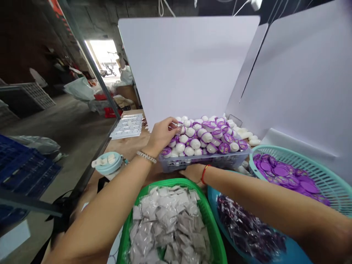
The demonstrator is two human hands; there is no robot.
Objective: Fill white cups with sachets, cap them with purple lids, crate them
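Note:
My left hand (167, 132) is over the left end of a clear plastic bin (203, 161), its fingers pinched on a small clear wrapper (179, 127). White cups with purple lids (206, 137) are heaped in the bin. My right hand (192, 173) is at the bin's lower front edge, its fingertips hidden beneath or against it. In front, a green basket (217, 234) holds small clear packets with greyish contents (169, 220). Under my right forearm a blue basin (214, 205) contains dark wrapped packets (247, 227).
A teal basket (330, 183) of purple discs stands at the right. At the left are a light blue cup (110, 165) with white pieces and white trays (128, 126). White panels (189, 66) rise behind the bin; blue crates (24, 168) are at the far left.

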